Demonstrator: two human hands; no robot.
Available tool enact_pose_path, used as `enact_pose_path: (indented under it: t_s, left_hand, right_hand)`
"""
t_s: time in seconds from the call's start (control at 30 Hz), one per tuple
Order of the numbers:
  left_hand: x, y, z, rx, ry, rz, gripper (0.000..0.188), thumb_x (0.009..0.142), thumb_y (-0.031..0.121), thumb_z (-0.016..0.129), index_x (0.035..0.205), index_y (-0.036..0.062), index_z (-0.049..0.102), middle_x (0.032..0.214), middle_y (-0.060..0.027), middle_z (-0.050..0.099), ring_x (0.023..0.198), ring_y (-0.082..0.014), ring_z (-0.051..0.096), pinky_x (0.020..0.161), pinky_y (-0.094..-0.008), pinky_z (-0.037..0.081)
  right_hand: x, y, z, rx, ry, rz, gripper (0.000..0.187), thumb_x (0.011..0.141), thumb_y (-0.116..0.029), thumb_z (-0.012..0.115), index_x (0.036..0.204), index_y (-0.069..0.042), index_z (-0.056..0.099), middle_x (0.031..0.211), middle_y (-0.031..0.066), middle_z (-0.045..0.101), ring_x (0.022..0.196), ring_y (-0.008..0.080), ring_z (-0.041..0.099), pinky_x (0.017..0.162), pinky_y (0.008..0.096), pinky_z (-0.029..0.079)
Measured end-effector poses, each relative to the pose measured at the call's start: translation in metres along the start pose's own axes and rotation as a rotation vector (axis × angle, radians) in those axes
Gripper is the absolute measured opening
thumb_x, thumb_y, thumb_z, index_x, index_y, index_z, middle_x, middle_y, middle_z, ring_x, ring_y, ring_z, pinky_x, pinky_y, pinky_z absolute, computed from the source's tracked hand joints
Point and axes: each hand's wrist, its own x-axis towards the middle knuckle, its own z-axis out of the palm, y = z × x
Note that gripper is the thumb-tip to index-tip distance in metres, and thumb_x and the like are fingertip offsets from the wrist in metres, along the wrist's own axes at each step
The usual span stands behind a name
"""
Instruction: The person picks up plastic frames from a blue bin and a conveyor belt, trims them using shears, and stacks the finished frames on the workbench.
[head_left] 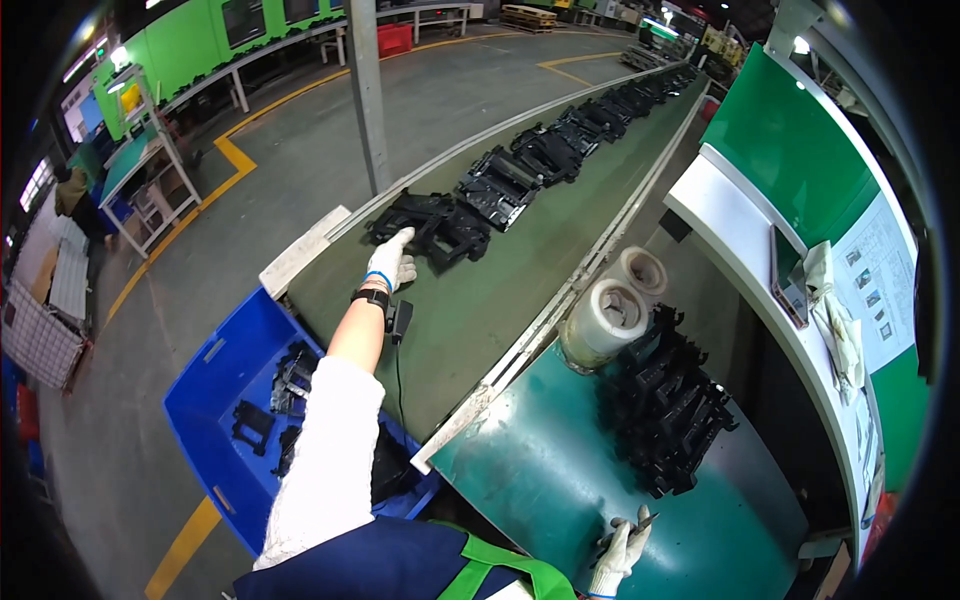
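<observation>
My left hand (392, 264), in a white knit glove, reaches over the conveyor belt (375, 310). Its curled fingers are at the near edge of a black plastic frame (440, 228), which looks slightly blurred; the grip is partly hidden. More black plastic frames (497, 185) lie in a row up the belt. Low over the green table, my right hand (622, 553), gloved too, is closed around a thin dark tool (650, 519) whose narrow end sticks out. The tool's exact kind is too small to tell. A pile of black plastic frames (665, 405) sits on the table.
A blue bin (215, 400) holding black parts stands left of the belt's end. Two rolls of clear film (605, 318) stand at the edge of the green table (530, 450). A metal post (367, 100) rises beside the belt. A white shelf (735, 205) curves along the right.
</observation>
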Motion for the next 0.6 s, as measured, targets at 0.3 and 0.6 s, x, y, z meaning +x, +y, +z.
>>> enact_pose_path:
  t_s: [0.3, 0.6]
  left_hand:
    - [0.095, -0.052, 0.03, -0.438, 0.025, -0.016, 0.049, 0.087, 0.042, 0.078, 0.116, 0.004, 0.066, 0.115, -0.0179, 0.069, 0.097, -0.0345, 0.071, 0.084, -0.0555, 0.061]
    - [0.042, -0.071, 0.007, -0.713, -0.102, 0.096, 0.023, 0.097, 0.031, 0.063, 0.103, 0.0092, 0.066, 0.085, -0.0081, 0.069, 0.076, -0.0295, 0.071, 0.071, -0.0528, 0.062]
  right_hand:
    - [-0.029, -0.02, 0.007, 0.045, 0.153, 0.092, 0.053, 0.107, -0.012, 0.057, 0.158, -0.006, 0.043, 0.089, 0.0073, 0.066, 0.05, 0.0095, 0.047, 0.046, 0.0249, 0.043]
    - [-0.024, -0.017, 0.01, 0.053, 0.071, 0.104, 0.055, 0.107, -0.01, 0.056, 0.159, -0.005, 0.04, 0.088, 0.0079, 0.065, 0.052, 0.0097, 0.049, 0.048, 0.0245, 0.045]
